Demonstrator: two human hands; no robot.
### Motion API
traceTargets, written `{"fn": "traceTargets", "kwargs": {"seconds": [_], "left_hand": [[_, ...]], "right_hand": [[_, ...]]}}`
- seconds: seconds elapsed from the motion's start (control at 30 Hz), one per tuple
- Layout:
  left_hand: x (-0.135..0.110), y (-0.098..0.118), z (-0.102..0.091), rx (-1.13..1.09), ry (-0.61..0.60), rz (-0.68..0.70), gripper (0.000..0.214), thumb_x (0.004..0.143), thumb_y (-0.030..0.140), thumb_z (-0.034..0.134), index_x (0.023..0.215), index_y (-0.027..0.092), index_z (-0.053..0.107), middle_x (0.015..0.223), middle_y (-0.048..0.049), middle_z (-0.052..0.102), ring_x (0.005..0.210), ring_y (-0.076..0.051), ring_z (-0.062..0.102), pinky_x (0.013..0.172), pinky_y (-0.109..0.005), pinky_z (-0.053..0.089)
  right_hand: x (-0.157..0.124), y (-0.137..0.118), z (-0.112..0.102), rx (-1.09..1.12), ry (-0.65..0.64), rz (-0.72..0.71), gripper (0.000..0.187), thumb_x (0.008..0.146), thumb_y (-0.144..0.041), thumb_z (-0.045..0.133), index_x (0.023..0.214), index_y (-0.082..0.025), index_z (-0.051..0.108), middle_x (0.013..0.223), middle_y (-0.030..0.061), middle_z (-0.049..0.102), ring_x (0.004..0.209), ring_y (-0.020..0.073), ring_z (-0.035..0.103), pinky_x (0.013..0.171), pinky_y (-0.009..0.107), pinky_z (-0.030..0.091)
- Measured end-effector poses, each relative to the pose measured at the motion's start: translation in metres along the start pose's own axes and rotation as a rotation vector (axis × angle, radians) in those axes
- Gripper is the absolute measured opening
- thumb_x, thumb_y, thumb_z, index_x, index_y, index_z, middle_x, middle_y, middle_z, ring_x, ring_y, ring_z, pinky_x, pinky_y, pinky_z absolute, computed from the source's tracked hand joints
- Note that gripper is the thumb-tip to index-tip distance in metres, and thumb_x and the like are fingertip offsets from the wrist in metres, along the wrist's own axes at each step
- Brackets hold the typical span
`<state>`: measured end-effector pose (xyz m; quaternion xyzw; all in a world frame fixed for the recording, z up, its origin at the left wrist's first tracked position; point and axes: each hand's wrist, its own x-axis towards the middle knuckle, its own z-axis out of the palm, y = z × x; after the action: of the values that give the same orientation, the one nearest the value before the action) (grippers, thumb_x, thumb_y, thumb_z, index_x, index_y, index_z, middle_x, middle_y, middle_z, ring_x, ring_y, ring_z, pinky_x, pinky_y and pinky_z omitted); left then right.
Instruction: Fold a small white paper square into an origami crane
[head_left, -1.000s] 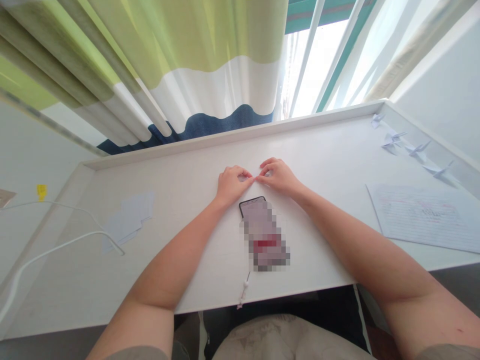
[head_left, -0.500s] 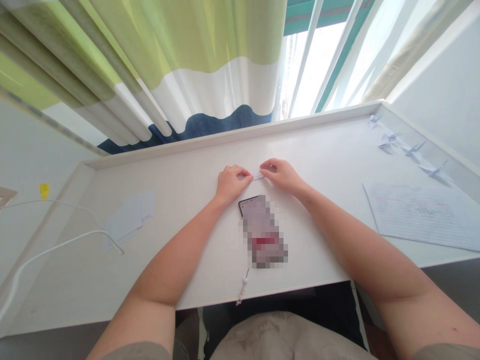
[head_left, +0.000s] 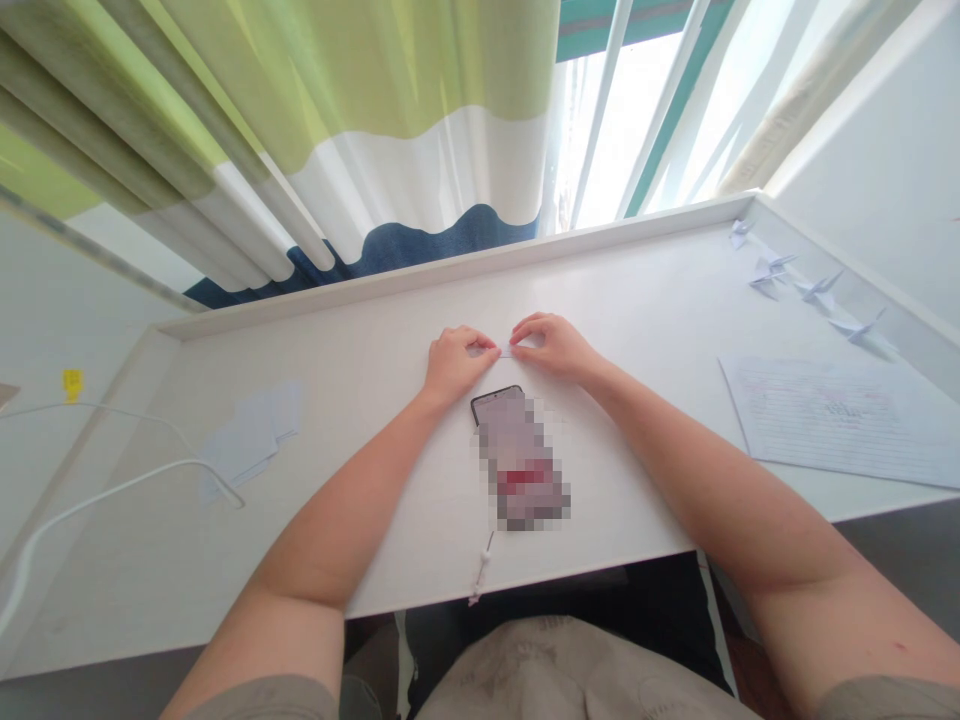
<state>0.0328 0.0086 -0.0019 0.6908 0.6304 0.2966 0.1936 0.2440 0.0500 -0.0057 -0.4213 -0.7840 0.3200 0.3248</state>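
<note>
My left hand (head_left: pixel 455 362) and my right hand (head_left: pixel 551 345) rest close together on the white desk (head_left: pixel 375 400), fingers curled in a pinch. Between their fingertips shows a small strip of pale folded paper (head_left: pixel 508 350), held at both ends. Most of the paper is hidden under the fingers. A phone (head_left: pixel 517 455) lies flat on the desk just in front of both hands, nearer to me.
Several small folded paper cranes (head_left: pixel 806 285) stand along the desk's far right edge. A lined sheet (head_left: pixel 840 420) lies at the right. Small white paper squares (head_left: pixel 251 440) lie at the left beside a white cable (head_left: pixel 112 490). A curtain (head_left: pixel 337 130) hangs behind the desk.
The hands stay together over the small paper; their fingertips drew slightly apart, showing a strip between them. The view has shifted slightly.
</note>
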Motion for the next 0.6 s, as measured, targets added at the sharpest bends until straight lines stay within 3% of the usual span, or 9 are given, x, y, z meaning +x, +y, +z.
{"fn": "traceTargets", "kwargs": {"seconds": [0.37,0.6], "left_hand": [[-0.0001,0.0004,-0.0008,0.016,-0.01,0.012,0.008,0.088,0.034,0.076,0.087,0.027,0.08,0.102,-0.0031,0.081,0.111,-0.027,0.066,0.103,-0.044,0.049],[-0.0016,0.0037,0.0006,0.059,-0.004,0.023,0.013,0.089,0.039,0.078,0.086,0.027,0.077,0.104,-0.0031,0.08,0.111,-0.028,0.065,0.104,-0.046,0.046]], "right_hand": [[-0.0019,-0.0006,-0.0023,-0.035,-0.033,0.011,0.015,0.08,-0.018,0.076,0.092,-0.022,0.083,0.116,0.0087,0.078,0.115,0.0276,0.071,0.11,0.042,0.051],[-0.0021,-0.0046,-0.0033,0.005,-0.026,0.054,0.015,0.079,-0.014,0.073,0.087,-0.022,0.083,0.115,0.0082,0.078,0.113,0.026,0.072,0.11,0.04,0.051]]}}
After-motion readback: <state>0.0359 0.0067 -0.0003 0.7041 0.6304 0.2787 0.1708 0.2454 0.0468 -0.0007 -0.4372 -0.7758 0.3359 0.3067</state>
